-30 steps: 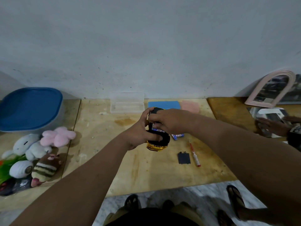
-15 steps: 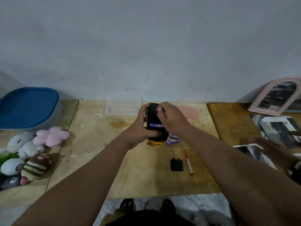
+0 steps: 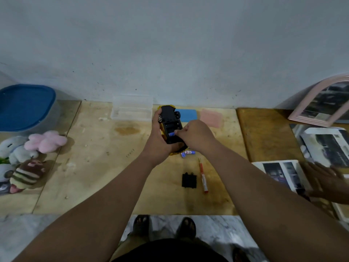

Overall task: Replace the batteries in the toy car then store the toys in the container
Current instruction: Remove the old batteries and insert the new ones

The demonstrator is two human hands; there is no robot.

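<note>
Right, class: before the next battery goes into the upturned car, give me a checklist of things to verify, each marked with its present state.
1. Toy car held underside up by left hand: ok.
2. Right hand pinching battery at the compartment: ok.
3. Battery fully seated: cannot tell.
4. Spare batteries on the table: ok.
5. Battery cover and screwdriver laid nearby: ok.

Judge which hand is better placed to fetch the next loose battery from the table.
Right. The left hand grips the upturned toy car, while the right hand works at its battery bay, directly above the loose batteries.
</note>
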